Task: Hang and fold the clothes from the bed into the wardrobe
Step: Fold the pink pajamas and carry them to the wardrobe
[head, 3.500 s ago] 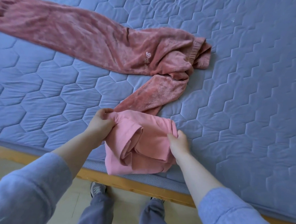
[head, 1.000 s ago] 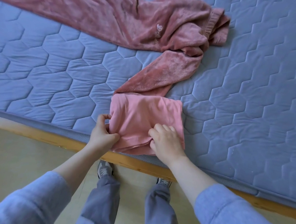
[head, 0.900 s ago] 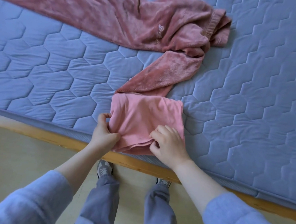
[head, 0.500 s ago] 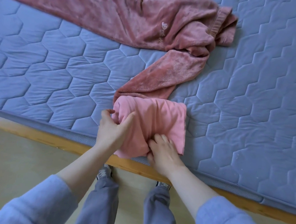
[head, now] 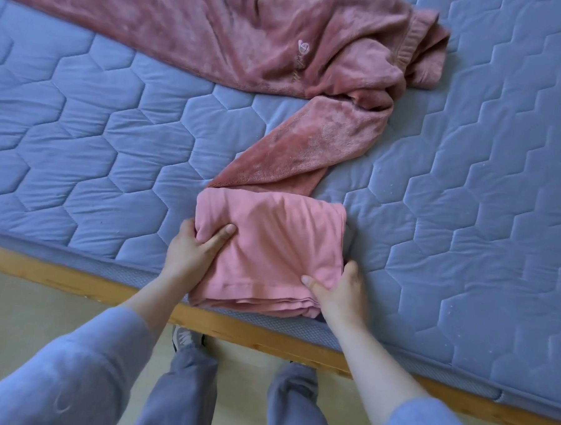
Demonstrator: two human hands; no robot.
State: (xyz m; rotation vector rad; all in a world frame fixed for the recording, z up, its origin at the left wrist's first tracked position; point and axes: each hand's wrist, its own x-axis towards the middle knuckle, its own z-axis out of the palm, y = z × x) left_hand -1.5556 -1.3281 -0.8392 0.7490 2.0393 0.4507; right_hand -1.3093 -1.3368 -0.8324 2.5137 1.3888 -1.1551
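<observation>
Shirt (head: 277, 241): folded, laid on bed (head: 82, 120).
Left grip (head: 194, 250): clamped on 9 o'clock edge.
Right grip (head: 340, 290): clamped on 5 o'clock corner.

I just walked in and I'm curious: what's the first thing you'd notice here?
A folded pink garment sits at the bed's near edge, with the person's left grip and right grip holding its two sides. Farther back, dusty-rose fleece trousers sprawl across the blue quilted mattress, one leg end reaching the folded garment.

Light: bright, soft and even across the bed (head: 467, 222).
Shadows: faint, along the bed's quilted seams.
Edges: the bed's frame bows, wide-angle distortion.
Focus: slightly soft overall.
</observation>
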